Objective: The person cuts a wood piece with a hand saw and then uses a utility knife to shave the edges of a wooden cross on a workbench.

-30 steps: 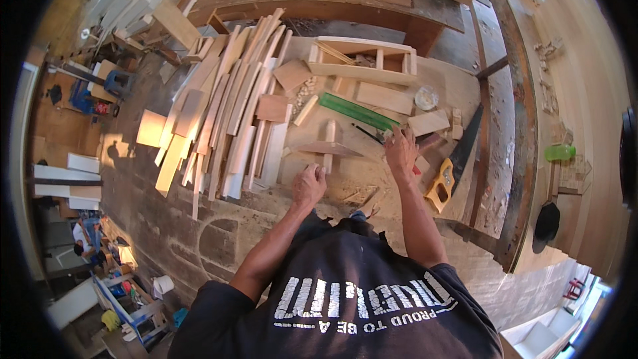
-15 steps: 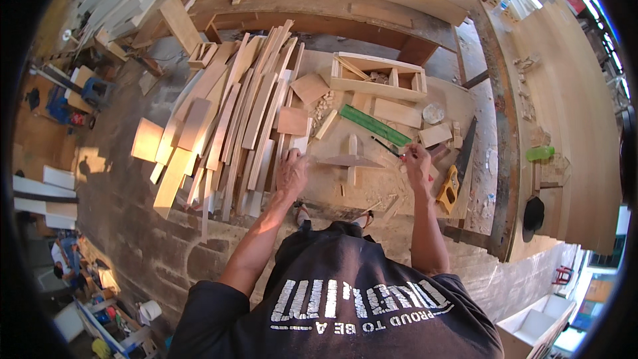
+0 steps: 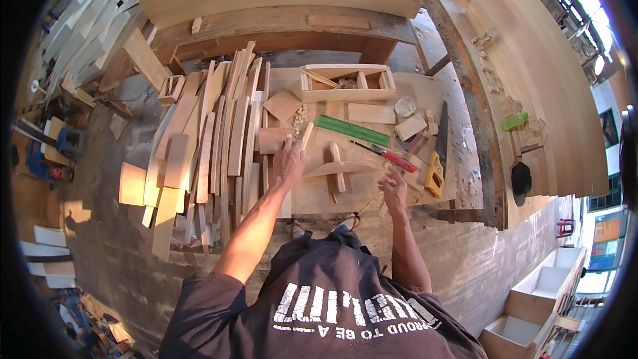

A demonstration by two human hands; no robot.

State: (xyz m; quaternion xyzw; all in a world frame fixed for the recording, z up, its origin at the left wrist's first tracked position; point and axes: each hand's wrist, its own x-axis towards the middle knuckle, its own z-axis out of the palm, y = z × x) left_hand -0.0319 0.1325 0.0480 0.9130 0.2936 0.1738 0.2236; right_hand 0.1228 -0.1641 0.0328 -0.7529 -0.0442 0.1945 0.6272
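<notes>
My left hand (image 3: 288,163) reaches forward with its fingers extended, fingertips at the right edge of a small square wooden block (image 3: 271,140). Just right of those fingertips lies a short pale wooden stick (image 3: 308,135). My right hand (image 3: 393,187) hovers over the near right of the work board, fingers loosely bent and apart, with nothing visible in it. Beyond it rests a red utility knife (image 3: 401,161), beside a thin dark pencil-like tool (image 3: 365,146). Between my hands sits a curved wooden piece (image 3: 359,167) crossed by a short rounded wooden bar (image 3: 337,159).
Long wooden strips (image 3: 236,136) are heaped at left. A green ruler (image 3: 352,130), a yellow-handled handsaw (image 3: 436,171), a clear round container (image 3: 405,106) and an open wooden box (image 3: 347,93) lie on the board (image 3: 425,93). A bench (image 3: 482,153) runs along the right.
The view has shifted, so the scene sits further left. My left hand has moved forward to the square block. My right hand has drawn back from the red knife, which now lies uncovered.
</notes>
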